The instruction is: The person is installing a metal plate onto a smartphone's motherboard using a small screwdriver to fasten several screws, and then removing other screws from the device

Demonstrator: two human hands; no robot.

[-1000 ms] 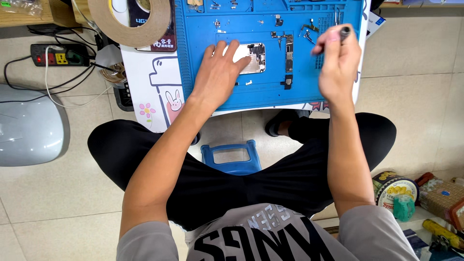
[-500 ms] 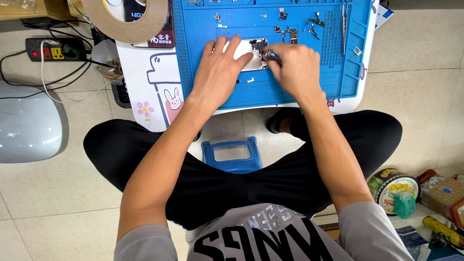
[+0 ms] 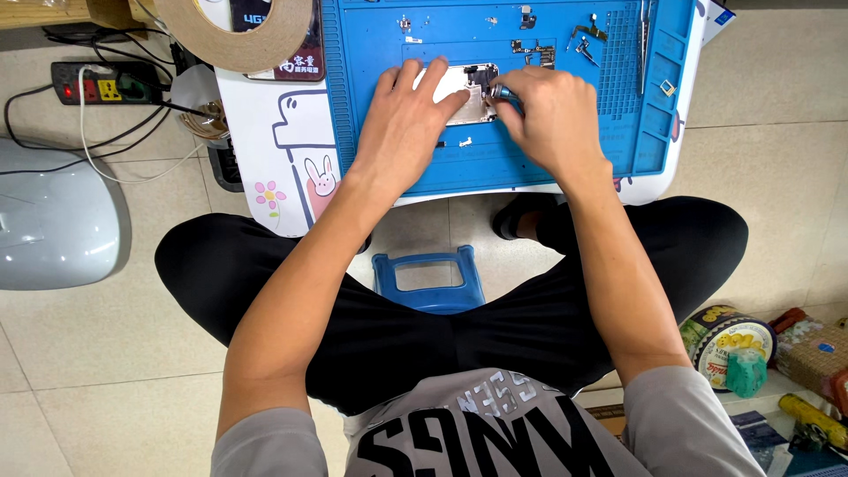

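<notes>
A small opened phone [image 3: 468, 93] lies on a blue work mat [image 3: 618, 132] on a low white table. My left hand [image 3: 406, 119] rests flat on the mat, its fingertips pressing the phone's left side. My right hand [image 3: 552, 110] grips a small screwdriver [image 3: 502, 90] with a blue tip end, which points into the phone's right part. Small loose parts [image 3: 534, 51] and tweezers [image 3: 645, 35] lie on the mat's far side.
A big roll of brown tape [image 3: 238, 35] sits at the table's left corner. A power strip [image 3: 97, 88] with cables and a white dome-shaped object [image 3: 53, 221] are on the floor at left. A blue stool [image 3: 428, 281] is between my legs. Tins and clutter [image 3: 733, 340] are at right.
My right hand came down from the mat's upper right with the screwdriver and now works at the phone. My left hand stayed on the phone.
</notes>
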